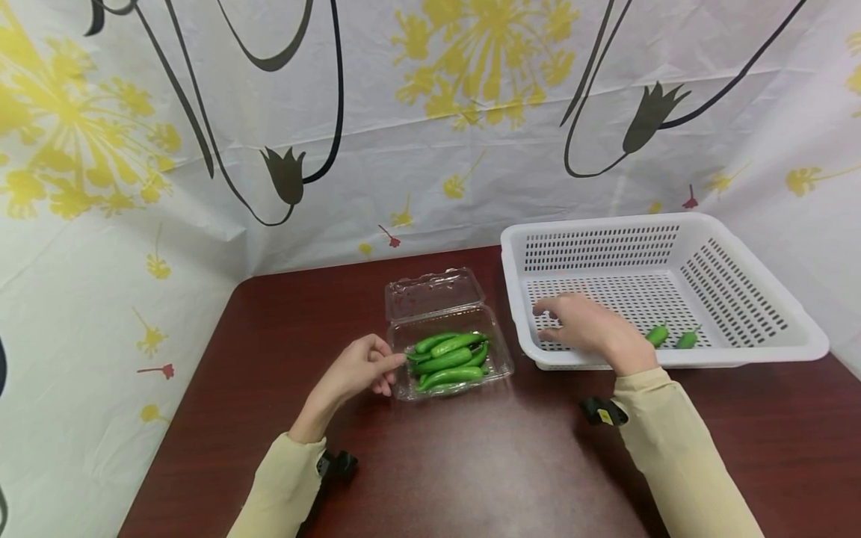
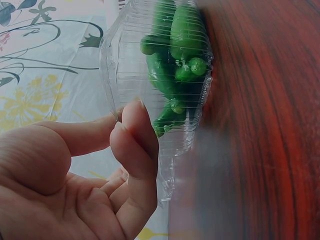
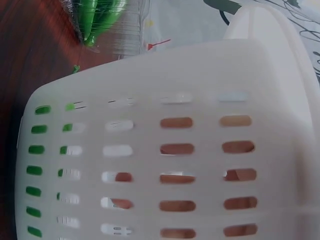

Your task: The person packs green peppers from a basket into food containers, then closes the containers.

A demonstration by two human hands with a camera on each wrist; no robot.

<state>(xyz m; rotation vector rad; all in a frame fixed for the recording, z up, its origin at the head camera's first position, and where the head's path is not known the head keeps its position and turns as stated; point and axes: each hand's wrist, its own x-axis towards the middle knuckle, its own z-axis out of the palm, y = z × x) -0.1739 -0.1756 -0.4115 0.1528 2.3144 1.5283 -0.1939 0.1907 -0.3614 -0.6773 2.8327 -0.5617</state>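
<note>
A clear plastic clamshell container (image 1: 501,359) stands on the table with its lid raised, holding several green chili peppers (image 1: 447,365). At its left rim, my left hand (image 1: 363,365) pinches the edge between thumb and index finger; the left wrist view shows this grip up close beside the green chili peppers (image 2: 187,37). Over the near left part of a white plastic basket (image 1: 740,357), my right hand (image 1: 588,325) has its fingers and thumb apart and nothing visible between them. From the right wrist, the basket wall (image 3: 140,70) covers most of that hand, with skin showing through its slots.
Two green chili peppers (image 1: 655,335) lie in the basket along its near wall, right of my right hand. Patterned white sheeting (image 1: 430,187) rises behind and beside the dark red-brown table (image 1: 430,463). The clamshell's lid (image 1: 433,294) leans back toward the sheeting.
</note>
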